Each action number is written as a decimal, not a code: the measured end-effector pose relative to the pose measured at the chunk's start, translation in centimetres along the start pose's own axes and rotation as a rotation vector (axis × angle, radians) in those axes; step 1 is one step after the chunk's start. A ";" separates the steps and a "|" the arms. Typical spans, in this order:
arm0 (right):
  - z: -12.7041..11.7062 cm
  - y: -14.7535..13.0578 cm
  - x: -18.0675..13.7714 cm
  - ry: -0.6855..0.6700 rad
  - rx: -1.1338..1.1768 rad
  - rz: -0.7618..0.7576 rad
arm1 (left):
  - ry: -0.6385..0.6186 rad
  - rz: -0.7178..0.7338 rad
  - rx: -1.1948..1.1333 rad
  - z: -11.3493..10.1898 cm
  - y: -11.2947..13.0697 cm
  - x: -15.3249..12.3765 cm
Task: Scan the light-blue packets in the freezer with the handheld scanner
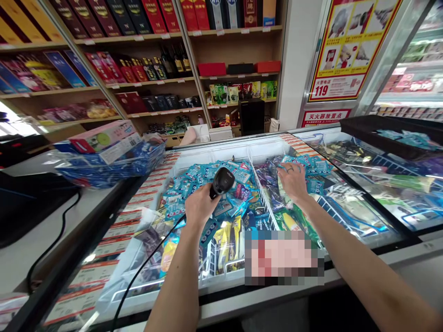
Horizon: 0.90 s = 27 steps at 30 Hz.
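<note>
My left hand point(200, 207) is wrapped round the handle of a black barcode scanner point(224, 180), held above the chest freezer point(224, 302). A thin black cable point(150, 258) trails from it beside my forearm. Many small teal packets point(188, 177) lie heaped under the scanner. Across a white wire divider point(265, 198), my right hand point(293, 180) reaches palm down with its fingers extended. Its fingertips are at more teal packets point(316, 165), and a ring shows on one finger. Beneath it lie dark purple ice-cream wrappers point(268, 177).
Yellow wrapped ice creams point(224, 242) lie in the freezer's near part. On the left, boxes top a blue plastic-wrapped stack point(110, 161). A black tray point(391, 133) with teal packets rests at the right. Shelves point(138, 80) of boxes and bottles stand behind.
</note>
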State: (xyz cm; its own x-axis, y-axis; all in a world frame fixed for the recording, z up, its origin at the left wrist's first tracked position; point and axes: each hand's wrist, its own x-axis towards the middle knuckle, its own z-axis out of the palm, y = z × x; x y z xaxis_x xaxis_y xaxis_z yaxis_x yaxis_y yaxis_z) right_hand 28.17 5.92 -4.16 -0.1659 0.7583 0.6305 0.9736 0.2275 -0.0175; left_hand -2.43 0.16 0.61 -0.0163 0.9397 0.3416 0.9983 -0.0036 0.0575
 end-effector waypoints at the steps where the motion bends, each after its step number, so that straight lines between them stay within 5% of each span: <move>1: 0.0 -0.8 0.3 -0.041 0.038 -0.070 | 0.001 0.005 -0.001 0.0 0.0 0.0; 7: 1.9 -5.2 2.6 -0.229 0.161 -0.358 | 0.031 0.033 0.021 0.1 -0.1 -0.1; 12: 3.5 -6.1 3.0 -0.342 0.169 -0.485 | 0.023 0.045 0.032 0.2 -0.3 -0.1; 21: -0.7 -6.1 0.0 -0.318 0.164 -0.297 | -0.001 0.069 0.013 0.0 0.3 -0.3; 27: 0.5 -5.5 2.3 -0.265 0.163 -0.038 | -0.012 0.097 -0.004 -0.1 0.6 -0.4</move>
State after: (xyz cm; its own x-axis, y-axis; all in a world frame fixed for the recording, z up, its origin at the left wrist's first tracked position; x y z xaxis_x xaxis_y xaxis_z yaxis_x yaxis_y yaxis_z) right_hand 22.35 6.75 -3.00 -0.2578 0.8753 0.4092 0.9315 0.3376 -0.1352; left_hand -1.85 -0.25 0.56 0.0810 0.9391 0.3341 0.9950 -0.0961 0.0290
